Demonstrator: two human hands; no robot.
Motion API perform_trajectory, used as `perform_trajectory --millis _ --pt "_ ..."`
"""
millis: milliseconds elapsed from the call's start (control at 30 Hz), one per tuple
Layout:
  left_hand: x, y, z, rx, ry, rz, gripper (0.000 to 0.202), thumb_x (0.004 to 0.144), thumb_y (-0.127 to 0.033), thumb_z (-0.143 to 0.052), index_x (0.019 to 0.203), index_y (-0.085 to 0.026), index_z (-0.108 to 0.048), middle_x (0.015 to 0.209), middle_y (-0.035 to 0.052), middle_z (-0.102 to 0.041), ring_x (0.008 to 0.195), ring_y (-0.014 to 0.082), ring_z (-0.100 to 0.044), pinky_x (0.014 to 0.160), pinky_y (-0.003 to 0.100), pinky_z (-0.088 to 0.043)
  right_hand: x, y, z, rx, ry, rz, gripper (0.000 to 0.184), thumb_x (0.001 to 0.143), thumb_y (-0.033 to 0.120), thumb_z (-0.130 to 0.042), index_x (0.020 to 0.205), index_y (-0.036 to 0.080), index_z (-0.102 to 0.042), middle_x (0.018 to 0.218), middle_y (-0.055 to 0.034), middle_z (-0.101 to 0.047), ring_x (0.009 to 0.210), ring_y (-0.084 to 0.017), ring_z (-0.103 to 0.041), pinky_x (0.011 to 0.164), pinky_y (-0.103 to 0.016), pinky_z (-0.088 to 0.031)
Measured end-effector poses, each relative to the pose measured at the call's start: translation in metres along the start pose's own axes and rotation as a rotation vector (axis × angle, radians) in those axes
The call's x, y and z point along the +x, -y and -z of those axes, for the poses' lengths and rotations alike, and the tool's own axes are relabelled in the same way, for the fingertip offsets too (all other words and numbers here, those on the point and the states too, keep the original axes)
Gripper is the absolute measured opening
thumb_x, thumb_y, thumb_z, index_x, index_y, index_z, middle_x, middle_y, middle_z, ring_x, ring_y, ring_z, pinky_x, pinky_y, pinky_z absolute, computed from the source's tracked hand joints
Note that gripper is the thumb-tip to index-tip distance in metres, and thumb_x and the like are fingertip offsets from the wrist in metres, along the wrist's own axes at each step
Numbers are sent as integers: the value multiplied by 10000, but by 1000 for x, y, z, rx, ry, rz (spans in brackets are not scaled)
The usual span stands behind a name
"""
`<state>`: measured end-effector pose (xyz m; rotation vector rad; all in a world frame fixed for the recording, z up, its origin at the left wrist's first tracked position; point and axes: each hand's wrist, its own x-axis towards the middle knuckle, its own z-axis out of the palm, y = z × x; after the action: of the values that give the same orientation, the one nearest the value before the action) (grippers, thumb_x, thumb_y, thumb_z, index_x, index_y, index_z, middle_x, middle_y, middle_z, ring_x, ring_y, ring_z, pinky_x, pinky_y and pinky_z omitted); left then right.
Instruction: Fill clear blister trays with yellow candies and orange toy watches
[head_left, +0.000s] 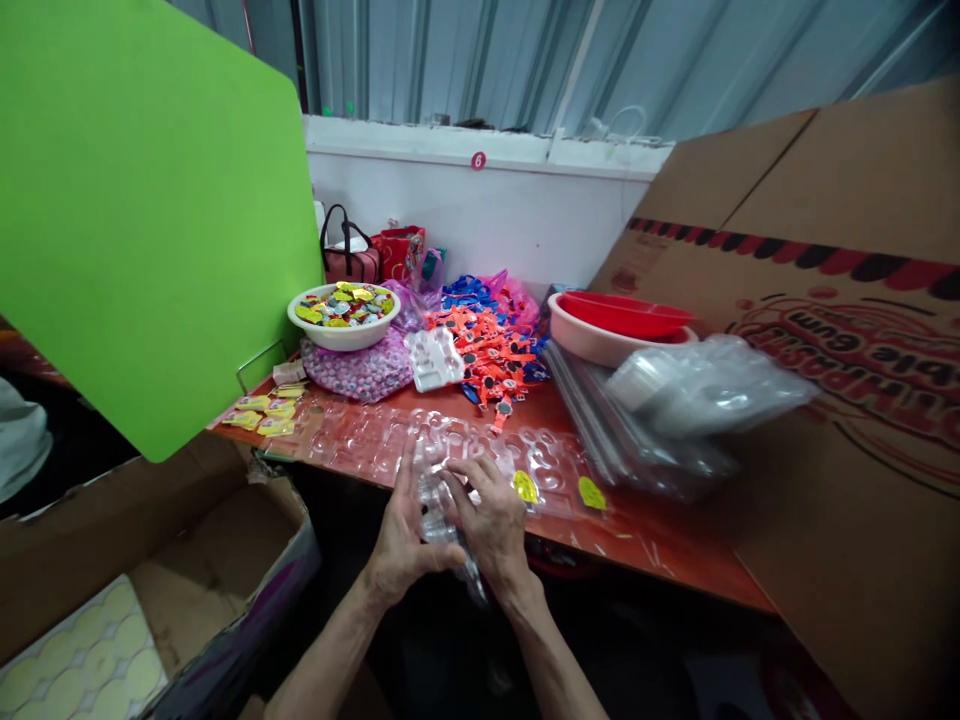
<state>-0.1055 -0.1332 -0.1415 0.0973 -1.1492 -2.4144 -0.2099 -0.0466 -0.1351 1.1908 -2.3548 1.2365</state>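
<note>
My left hand (401,550) supports a clear plastic blister tray (439,510), or a thin stack of them, at the table's front edge. Its fingers run up along the tray's left side and the thumb reaches across the bottom. On the right side, my right hand (495,515) has bent fingers on the same plastic, fingertips pressed to its upper part. Behind my hands, a row of clear blister trays (352,440) lies flat along the edge. Two yellow pieces, one a yellow packet (525,487) and one a yellow tag (592,493), lie on the right-hand trays.
At the back stand a white bowl (345,335) of wrapped pieces, a bag of small balls (360,372) and a heap of orange toy watches (495,350). Clear plastic bags (697,385) and a large carton (847,420) flank the right. Left are a green panel (165,220) and an open box (225,540).
</note>
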Motion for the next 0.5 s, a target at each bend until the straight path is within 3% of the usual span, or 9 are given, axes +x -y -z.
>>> perform_trajectory --millis 133,300,400,500 --pt "-1 -4 -2 29 -18 -7 1383 489 -315 -984 1571 -379 -127 1421 103 -527 1199 282 -595 954 317 -538 -1 0 -1 -31 -53 93 157 962 282 -536 886 217 -657 943 -48 -663 860 -188 -590 772 -316 -433" --pt "-3 -10 -1 14 14 32 1443 513 -339 -976 1570 -379 5 1240 80 -613 1035 243 -657 920 338 -534 -7 6 -1 44 28 124 162 940 273 -523 810 206 -591 821 -36 -634 803 -178 -565 738 -311 -432" --pt "-5 -15 7 13 -20 19 1429 515 -329 -977 1567 -390 -12 1220 65 -606 983 203 -647 911 313 -527 -8 2 9 154 66 -25 196 938 327 -512 792 205 -560 751 -22 -607 698 -150 -566 644 -276 -444" --pt "-8 -20 20 9 -165 -49 1223 610 -314 -930 1557 -371 -159 973 -8 -607 745 97 -583 740 216 -514 1 -13 26 349 -10 -275 252 938 434 -522 827 207 -514 741 -10 -613 639 -132 -596 596 -253 -476"
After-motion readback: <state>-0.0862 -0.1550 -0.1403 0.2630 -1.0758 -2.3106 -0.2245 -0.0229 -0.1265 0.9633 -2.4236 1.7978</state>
